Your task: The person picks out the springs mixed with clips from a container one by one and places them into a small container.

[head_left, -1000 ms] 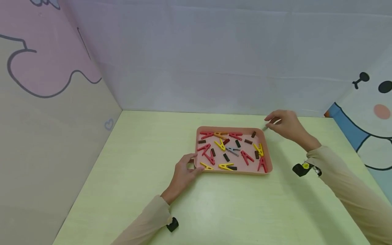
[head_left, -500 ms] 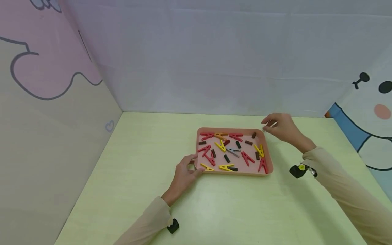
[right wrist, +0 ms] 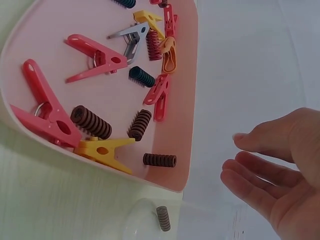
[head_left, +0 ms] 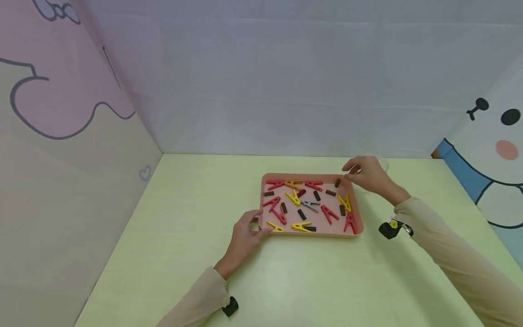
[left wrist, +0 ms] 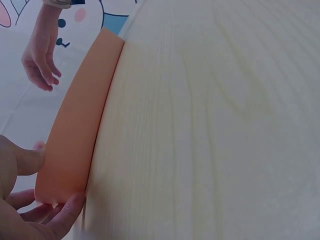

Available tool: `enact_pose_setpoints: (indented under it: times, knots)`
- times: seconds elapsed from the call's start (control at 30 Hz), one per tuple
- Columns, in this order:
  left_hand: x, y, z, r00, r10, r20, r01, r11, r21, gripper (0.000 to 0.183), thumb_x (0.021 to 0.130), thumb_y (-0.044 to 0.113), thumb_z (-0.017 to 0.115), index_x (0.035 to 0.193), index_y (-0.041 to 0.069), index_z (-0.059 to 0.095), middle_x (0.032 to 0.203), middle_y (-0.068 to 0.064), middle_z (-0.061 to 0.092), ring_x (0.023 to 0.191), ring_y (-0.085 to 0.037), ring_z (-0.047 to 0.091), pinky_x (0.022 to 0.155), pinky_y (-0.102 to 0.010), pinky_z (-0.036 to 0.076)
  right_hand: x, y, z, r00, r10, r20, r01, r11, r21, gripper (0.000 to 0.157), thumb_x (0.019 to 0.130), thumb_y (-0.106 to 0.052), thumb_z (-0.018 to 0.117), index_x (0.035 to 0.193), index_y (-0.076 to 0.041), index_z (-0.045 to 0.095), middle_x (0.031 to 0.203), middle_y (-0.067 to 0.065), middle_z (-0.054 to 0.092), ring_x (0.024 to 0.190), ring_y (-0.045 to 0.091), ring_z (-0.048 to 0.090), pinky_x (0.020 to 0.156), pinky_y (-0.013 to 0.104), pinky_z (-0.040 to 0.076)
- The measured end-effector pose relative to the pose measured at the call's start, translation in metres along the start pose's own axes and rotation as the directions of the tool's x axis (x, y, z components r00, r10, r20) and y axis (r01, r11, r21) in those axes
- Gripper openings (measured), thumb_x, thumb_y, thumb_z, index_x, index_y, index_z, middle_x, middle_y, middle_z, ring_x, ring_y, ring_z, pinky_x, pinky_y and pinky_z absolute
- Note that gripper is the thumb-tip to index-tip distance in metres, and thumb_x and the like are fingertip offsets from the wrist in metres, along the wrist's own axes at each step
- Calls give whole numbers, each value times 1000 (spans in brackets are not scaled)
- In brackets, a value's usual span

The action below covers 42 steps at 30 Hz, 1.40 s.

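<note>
A shallow pink tray (head_left: 312,233) lies on the table, holding red clothespins (head_left: 329,213), yellow clothespins (head_left: 301,226), an orange clothespin (head_left: 293,184), a grey clothespin (head_left: 309,205) and several small coil springs (right wrist: 91,122). My left hand (head_left: 246,236) grips its near left corner, thumb and fingers on the outer walls, as the left wrist view (left wrist: 70,125) of the tray's wall confirms. Over the far right corner hovers my right hand (head_left: 367,175). In the right wrist view its thumb and bent fingers stand apart, with nothing visible between them.
A clear, round-edged container (right wrist: 131,220) stands beyond the tray's right end, with a brown spring (right wrist: 163,218) in it. Behind the table (head_left: 196,204) rises a pale wall (head_left: 261,81). Printed side panels (head_left: 506,181) border it.
My right hand has moved left, toward the tray's far right corner, and a pale edge now shows behind it. The left hand keeps its place on the tray; the head view tilted slightly.
</note>
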<state>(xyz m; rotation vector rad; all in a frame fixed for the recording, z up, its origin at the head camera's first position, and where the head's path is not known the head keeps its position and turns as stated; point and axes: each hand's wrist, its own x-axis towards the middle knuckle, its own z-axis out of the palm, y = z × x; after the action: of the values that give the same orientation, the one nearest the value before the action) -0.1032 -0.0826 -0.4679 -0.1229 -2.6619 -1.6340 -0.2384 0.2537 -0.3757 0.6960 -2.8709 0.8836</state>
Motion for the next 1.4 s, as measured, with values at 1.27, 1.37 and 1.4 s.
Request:
enact_pose_setpoints:
  times: [1.27, 1.37, 1.4]
  knots:
    - [3, -3, -1, 999, 46, 20, -45, 998, -42, 56, 81, 15, 75, 130, 0, 50, 127, -13, 52, 109, -26, 55, 73, -22, 53, 20, 22, 37, 992, 64, 113, -53, 994, -94, 13, 79, 7, 60, 82, 3, 72, 85, 19, 68, 77, 30, 64, 68, 45, 53]
    - [3, -3, -1, 999, 45, 20, -44, 998, -43, 56, 81, 15, 75, 129, 0, 50, 127, -13, 52, 108, -26, 55, 74, -22, 53, 21, 23, 41, 993, 50, 105, -38, 993, -114, 12, 79, 7, 61, 79, 2, 72, 84, 19, 68, 75, 29, 63, 66, 44, 53]
    - [3, -3, -1, 999, 45, 21, -44, 998, -45, 56, 81, 15, 75, 129, 0, 50, 126, -13, 52, 108, -26, 56, 74, -23, 53, 21, 23, 41, 994, 41, 101, -29, 992, -120, 12, 78, 8, 61, 78, 2, 72, 83, 19, 68, 74, 29, 63, 66, 44, 52]
